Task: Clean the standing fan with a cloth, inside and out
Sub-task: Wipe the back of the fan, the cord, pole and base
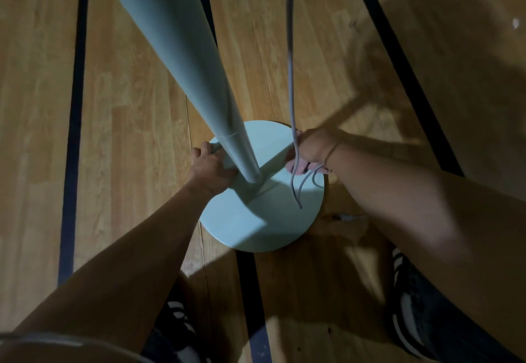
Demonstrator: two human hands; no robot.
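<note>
The standing fan's pale blue round base point(256, 220) sits on the wooden floor, and its pole point(182, 49) rises toward the upper left. My left hand point(212, 167) grips the base's left rim beside the pole's foot. My right hand point(308, 152) grips the right rim with its fingers curled at the edge. A grey power cord point(289, 49) hangs down from above, passes my right hand and loops over the base. No cloth shows. The fan head is out of view.
Dark stripes point(75, 135) run along the wooden floor. My feet in black-and-white shoes stand at the bottom left point(179, 323) and bottom right point(404, 300). A small pale object point(345, 217) lies on the floor by the base's right side.
</note>
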